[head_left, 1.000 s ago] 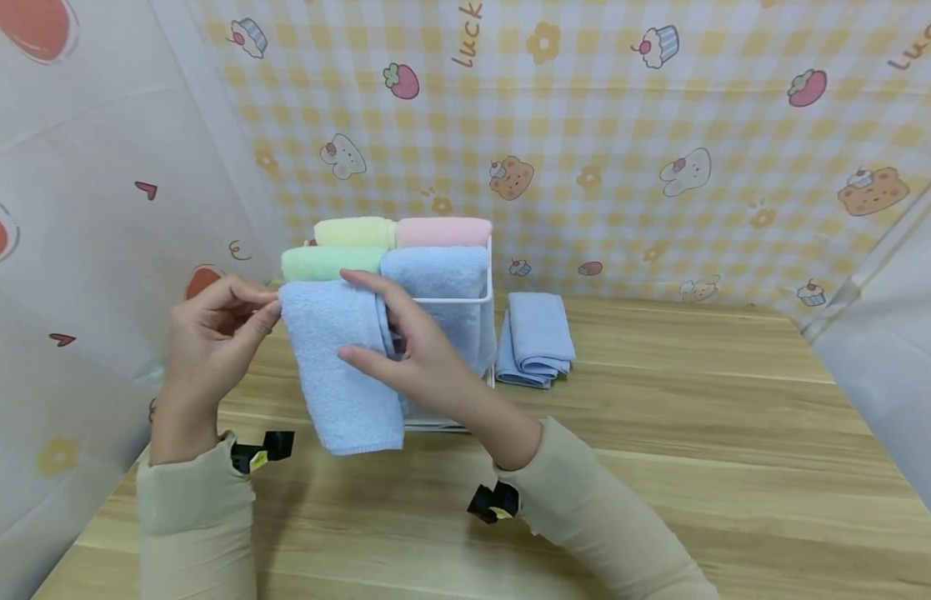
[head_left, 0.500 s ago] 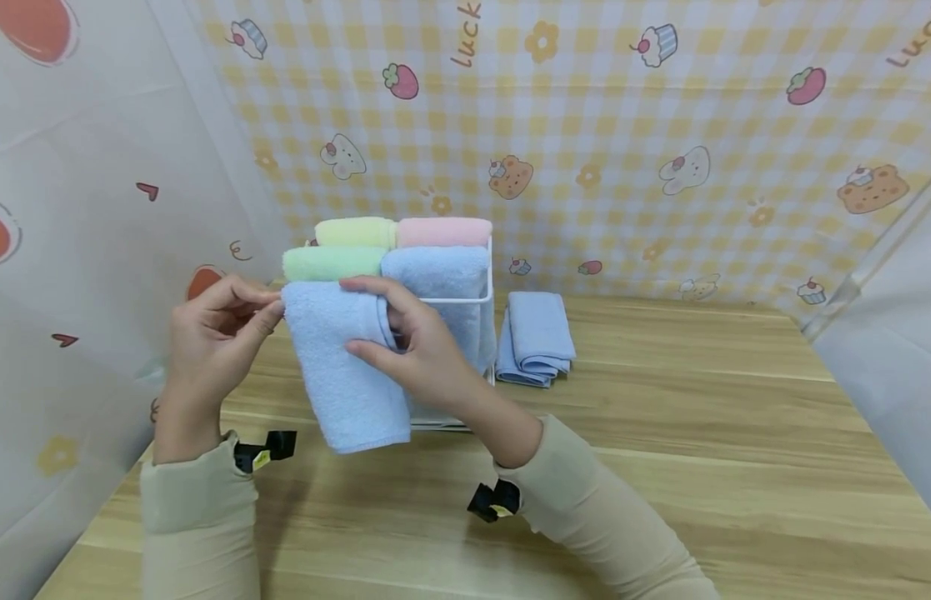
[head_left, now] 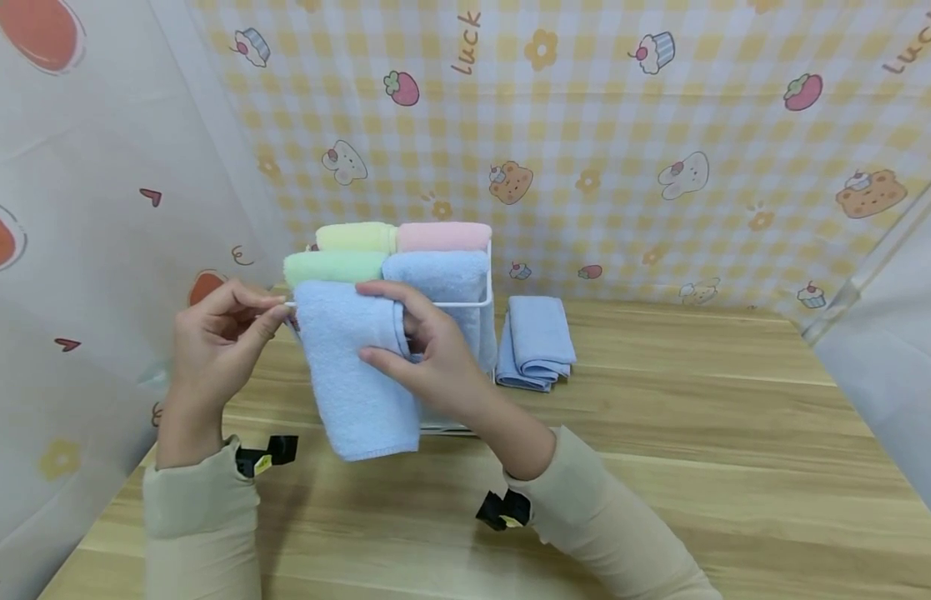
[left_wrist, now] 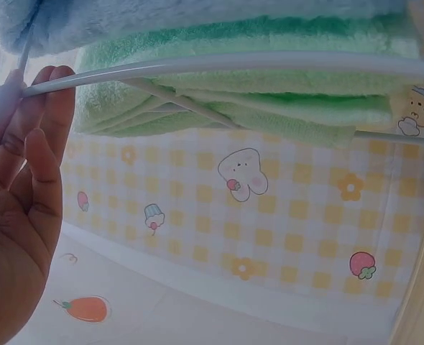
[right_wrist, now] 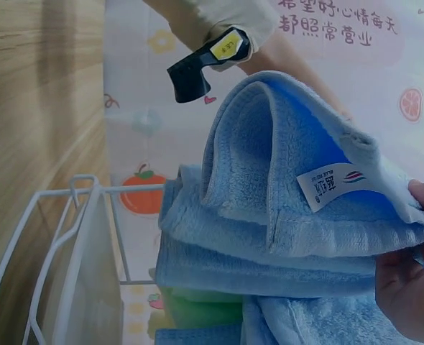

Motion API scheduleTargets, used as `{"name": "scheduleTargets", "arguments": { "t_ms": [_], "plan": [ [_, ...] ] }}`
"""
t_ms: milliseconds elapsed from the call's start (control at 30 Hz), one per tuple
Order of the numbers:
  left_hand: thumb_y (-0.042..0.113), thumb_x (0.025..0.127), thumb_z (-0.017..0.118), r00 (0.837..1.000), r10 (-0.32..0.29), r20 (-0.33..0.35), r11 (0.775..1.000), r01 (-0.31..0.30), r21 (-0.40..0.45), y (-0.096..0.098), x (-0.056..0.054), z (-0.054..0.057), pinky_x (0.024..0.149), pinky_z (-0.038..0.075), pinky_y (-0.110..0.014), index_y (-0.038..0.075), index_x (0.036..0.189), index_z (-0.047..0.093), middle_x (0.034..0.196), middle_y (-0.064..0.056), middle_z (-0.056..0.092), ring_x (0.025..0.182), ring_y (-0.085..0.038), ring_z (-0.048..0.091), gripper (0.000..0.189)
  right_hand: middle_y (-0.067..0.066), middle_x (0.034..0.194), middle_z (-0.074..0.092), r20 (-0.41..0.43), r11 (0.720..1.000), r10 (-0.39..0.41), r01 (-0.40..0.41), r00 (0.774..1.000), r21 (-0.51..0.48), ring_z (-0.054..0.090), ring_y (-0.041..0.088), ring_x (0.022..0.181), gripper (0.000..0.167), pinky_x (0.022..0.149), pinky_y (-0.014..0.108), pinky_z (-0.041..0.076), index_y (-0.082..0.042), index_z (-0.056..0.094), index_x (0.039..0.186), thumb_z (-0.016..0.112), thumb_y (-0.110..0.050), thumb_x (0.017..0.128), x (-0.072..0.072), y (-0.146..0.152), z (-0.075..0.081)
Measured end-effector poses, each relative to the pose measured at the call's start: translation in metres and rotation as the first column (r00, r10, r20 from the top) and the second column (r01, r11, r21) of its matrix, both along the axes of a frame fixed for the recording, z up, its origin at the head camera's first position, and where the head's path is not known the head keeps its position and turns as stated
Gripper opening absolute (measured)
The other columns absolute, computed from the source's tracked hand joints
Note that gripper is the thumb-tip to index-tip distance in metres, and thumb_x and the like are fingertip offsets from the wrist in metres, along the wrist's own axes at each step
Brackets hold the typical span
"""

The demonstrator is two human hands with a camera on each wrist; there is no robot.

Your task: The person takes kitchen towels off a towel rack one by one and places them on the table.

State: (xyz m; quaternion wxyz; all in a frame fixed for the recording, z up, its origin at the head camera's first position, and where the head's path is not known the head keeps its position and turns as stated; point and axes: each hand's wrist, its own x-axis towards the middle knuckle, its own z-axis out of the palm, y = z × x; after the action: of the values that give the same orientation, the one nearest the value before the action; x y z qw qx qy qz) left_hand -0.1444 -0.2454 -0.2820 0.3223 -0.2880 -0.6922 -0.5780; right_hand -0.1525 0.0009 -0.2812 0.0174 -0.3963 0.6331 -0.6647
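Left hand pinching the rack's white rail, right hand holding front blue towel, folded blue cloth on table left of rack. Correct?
One slip: the folded blue cloth is on the table right of the rack, per the head view. Left hand pinching the white rail, right hand holding the front blue towel: both correct.

Free: tabletop right of the folded blue cloths; tabletop between the two sleeves. Obstacles: white rack, its top occupied by coloured towels; left hand at its near-left corner; right hand and blue towel before its front; patterned backdrop behind.
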Motion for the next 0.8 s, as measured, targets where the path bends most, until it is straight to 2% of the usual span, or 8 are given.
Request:
{"name": "scheduleTargets", "arguments": {
  "t_ms": [200, 433, 600, 800],
  "plan": [
    [-0.028, 0.082, 0.059, 0.996, -0.089, -0.006, 0.995, 0.089, 0.046, 0.001, -0.002, 0.0, 0.06, 0.052, -0.014, -0.024, 0.086, 0.059, 0.086, -0.007, 0.076, 0.072, -0.013, 0.073, 0.006, 0.023, 0.125, 0.06, -0.015, 0.999, -0.033, 0.033, 0.999, 0.013, 0.066, 0.025, 0.106, 0.062, 0.078, 0.03, 0.059, -0.007, 0.04, 0.146, 0.066, 0.005, 0.091, 0.004, 0.008, 0.0],
    [-0.027, 0.081, 0.061, 0.999, -0.053, 0.012, 0.997, 0.053, 0.053, 0.002, -0.001, -0.001, 0.053, 0.045, -0.013, -0.022, 0.086, 0.06, 0.086, -0.006, 0.076, 0.072, -0.011, 0.073, 0.007, 0.021, 0.118, 0.06, -0.054, 0.996, -0.084, 0.086, 0.995, 0.028, 0.065, 0.02, 0.097, 0.067, 0.074, 0.03, 0.058, -0.009, 0.038, 0.148, 0.069, 0.004, 0.089, 0.007, 0.019, 0.001],
    [-0.027, 0.081, 0.061, 0.998, -0.058, 0.002, 0.997, 0.058, 0.054, 0.002, -0.001, -0.001, 0.053, 0.045, -0.014, -0.023, 0.086, 0.06, 0.086, -0.006, 0.076, 0.072, -0.011, 0.073, 0.006, 0.018, 0.115, 0.061, -0.069, 0.987, -0.153, 0.156, 0.986, 0.036, 0.065, 0.018, 0.092, 0.069, 0.069, 0.03, 0.056, -0.012, 0.039, 0.148, 0.071, 0.002, 0.088, 0.012, 0.029, 0.003],
    [-0.026, 0.082, 0.061, 0.998, -0.056, -0.011, 0.997, 0.056, 0.052, 0.002, -0.002, -0.002, 0.053, 0.043, -0.014, -0.023, 0.087, 0.06, 0.085, -0.006, 0.076, 0.072, -0.012, 0.073, 0.006, 0.02, 0.116, 0.061, -0.061, 0.983, -0.184, 0.184, 0.981, 0.006, 0.064, 0.021, 0.09, 0.069, 0.067, 0.03, 0.055, -0.01, 0.039, 0.147, 0.07, 0.005, 0.088, 0.016, 0.04, 0.006]
  ]
}}
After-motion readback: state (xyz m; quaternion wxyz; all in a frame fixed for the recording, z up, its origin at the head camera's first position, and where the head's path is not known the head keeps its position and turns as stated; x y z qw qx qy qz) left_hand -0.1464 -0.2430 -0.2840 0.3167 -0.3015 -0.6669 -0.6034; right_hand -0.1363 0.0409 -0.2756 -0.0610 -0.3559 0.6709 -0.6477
